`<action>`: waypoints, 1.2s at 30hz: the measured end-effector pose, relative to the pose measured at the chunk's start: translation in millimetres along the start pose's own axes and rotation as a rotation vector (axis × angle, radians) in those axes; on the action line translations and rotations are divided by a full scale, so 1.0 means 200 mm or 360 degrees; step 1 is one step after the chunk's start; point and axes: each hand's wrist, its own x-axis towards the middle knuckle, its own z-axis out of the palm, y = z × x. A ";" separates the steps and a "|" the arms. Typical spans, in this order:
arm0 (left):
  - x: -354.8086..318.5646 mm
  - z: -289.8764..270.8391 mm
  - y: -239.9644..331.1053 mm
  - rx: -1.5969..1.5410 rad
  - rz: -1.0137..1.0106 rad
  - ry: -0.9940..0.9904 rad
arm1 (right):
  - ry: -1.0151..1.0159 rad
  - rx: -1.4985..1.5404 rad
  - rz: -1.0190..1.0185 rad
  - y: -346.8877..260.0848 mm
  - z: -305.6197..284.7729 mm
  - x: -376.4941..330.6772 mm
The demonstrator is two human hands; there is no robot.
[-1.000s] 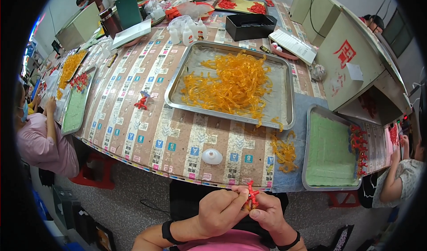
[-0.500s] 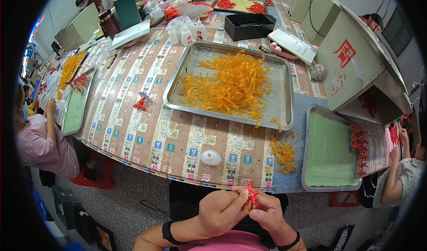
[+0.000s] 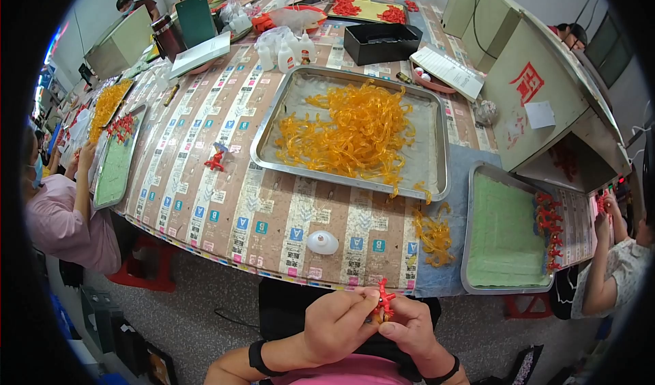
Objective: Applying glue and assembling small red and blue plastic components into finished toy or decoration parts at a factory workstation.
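Jointly, the left hand (image 3: 336, 322) and right hand (image 3: 411, 326) pinch a small red figurine (image 3: 385, 301) before the table (image 3: 273, 248); its lower end, partly hidden, possibly bears an amber strand (image 3: 377, 317).

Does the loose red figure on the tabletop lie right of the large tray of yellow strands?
No, the red figure lies left of the large tray.

We are viewing a patterned tabletop (image 3: 273, 201), bearing metal trays (image 3: 447, 146), loose amber strands (image 3: 434, 238), a small red figure (image 3: 215, 161), a black box (image 3: 382, 46)
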 end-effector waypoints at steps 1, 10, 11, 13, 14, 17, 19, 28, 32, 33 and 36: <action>0.00 0.00 0.00 -0.0069 -0.0074 0.0002 | 0.0005 -0.0002 -0.0002 0.01 0.00 -0.01; 0.01 -0.02 -0.01 -0.1707 -0.1430 -0.0242 | 0.0526 -0.0673 -0.0081 -0.08 -0.02 -0.01; 0.03 -0.03 -0.02 -0.2013 -0.1679 -0.0341 | 0.0533 -0.0673 -0.0083 -0.08 -0.03 -0.01; 0.01 -0.01 -0.03 -0.2126 -0.1737 -0.0365 | 0.0526 -0.0686 -0.0129 -0.07 -0.05 -0.03; 0.01 -0.01 -0.04 -0.2239 -0.1795 -0.0382 | 0.0533 -0.0684 -0.0131 -0.07 -0.06 -0.03; -0.01 -0.01 -0.04 -0.2353 -0.1784 -0.0396 | 0.0550 -0.0636 -0.0101 -0.09 -0.06 -0.04; 0.00 -0.02 -0.03 -0.2429 -0.1886 -0.0404 | 0.0535 -0.0633 -0.0104 -0.10 -0.07 -0.04; 0.00 -0.01 -0.04 -0.2561 -0.1993 -0.0481 | 0.0511 -0.0690 -0.0143 -0.12 -0.08 -0.05; 0.01 -0.01 -0.04 -0.2494 -0.1918 -0.0492 | 0.0467 -0.0910 -0.0206 -0.16 -0.07 -0.04; 0.01 -0.01 -0.04 -0.2491 -0.1921 -0.0489 | 0.0464 -0.0961 -0.0266 -0.15 -0.07 -0.04; 0.01 -0.01 -0.03 -0.2398 -0.1811 -0.0510 | 0.0455 -0.1054 -0.0344 -0.15 -0.07 -0.04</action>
